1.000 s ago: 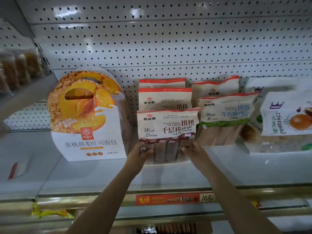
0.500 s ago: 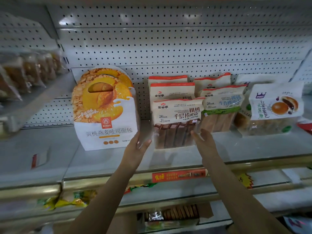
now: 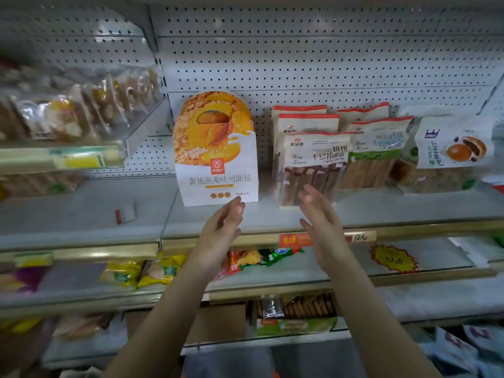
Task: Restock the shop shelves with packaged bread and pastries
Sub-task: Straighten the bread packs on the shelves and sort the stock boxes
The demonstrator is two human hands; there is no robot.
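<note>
The cream plastic packet of brown twisted bread sticks with a red top edge stands upright on the grey metal shelf, between the white and orange cardboard toast box and a green-banded bread stick packet. In front of it, the left hand and right hand hover with fingers straight and palms facing, holding nothing

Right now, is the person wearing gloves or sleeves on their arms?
No. The left hand and right hand are bare, with no gloves, rings or watch showing. No sleeve shows either, right down to the picture's edge.
</note>
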